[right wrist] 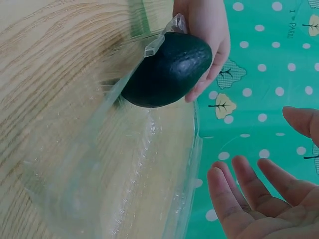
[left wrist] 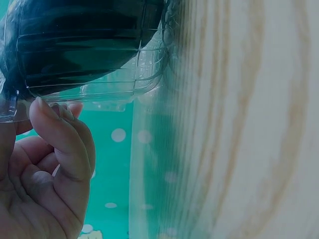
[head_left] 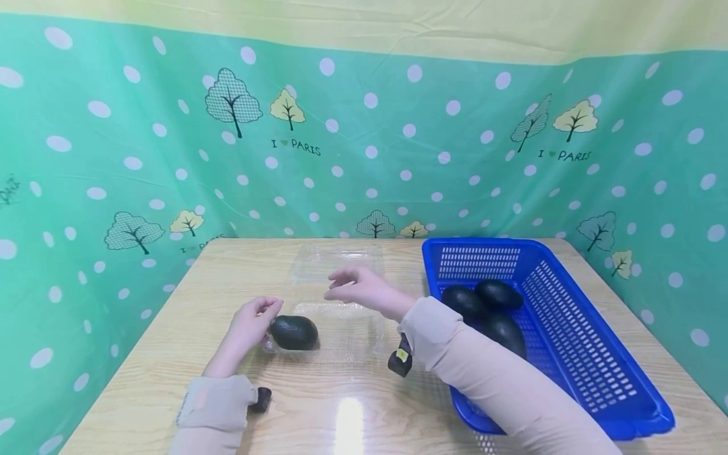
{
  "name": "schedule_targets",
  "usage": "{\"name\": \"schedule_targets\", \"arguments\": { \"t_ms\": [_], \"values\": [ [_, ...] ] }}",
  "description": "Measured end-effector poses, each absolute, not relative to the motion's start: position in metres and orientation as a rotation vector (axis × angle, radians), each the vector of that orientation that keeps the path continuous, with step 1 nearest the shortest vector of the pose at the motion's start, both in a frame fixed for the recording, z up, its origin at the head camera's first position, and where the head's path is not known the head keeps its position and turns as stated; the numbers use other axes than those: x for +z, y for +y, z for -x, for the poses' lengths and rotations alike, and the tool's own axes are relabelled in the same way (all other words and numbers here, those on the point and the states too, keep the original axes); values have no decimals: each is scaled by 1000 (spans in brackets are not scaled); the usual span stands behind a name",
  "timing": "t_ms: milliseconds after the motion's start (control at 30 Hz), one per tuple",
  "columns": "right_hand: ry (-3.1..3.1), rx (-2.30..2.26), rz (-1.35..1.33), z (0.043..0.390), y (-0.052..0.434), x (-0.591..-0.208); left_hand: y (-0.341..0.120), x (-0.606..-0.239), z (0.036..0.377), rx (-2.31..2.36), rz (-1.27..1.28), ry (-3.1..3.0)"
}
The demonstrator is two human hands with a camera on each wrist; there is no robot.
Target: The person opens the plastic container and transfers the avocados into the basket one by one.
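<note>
A dark avocado [head_left: 294, 332] sits in the left end of a clear plastic clamshell box [head_left: 347, 344], whose lid [head_left: 338, 262] lies folded back. My left hand [head_left: 254, 323] pinches the box's left rim between thumb and fingers, beside the avocado. Through the clear wall the avocado [left wrist: 89, 45] shows in the left wrist view. Above the box, near its hinge side, hovers my right hand [head_left: 364, 289], its fingers [right wrist: 224, 196] spread loosely and holding nothing.
A blue perforated plastic basket [head_left: 591, 341] stands on the right of the wooden table [head_left: 188, 341], with several avocados [head_left: 499, 294] inside. My right sleeve [head_left: 500, 385] crosses over its near-left edge. A green dotted curtain [head_left: 364, 145] surrounds the back and sides.
</note>
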State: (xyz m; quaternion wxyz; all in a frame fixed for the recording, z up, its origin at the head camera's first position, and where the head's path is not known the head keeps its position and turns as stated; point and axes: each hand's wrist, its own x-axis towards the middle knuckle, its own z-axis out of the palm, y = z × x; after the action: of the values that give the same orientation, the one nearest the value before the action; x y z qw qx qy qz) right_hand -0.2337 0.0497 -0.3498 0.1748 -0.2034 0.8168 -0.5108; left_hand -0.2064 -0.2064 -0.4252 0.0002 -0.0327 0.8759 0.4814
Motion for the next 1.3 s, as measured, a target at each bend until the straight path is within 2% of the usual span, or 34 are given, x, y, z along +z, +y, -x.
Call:
{"name": "schedule_targets", "arguments": {
  "t_ms": [1300],
  "values": [
    [2431,-1128,585,233,1,-382,-206,-424,207,1483,103,2739]
  ]
}}
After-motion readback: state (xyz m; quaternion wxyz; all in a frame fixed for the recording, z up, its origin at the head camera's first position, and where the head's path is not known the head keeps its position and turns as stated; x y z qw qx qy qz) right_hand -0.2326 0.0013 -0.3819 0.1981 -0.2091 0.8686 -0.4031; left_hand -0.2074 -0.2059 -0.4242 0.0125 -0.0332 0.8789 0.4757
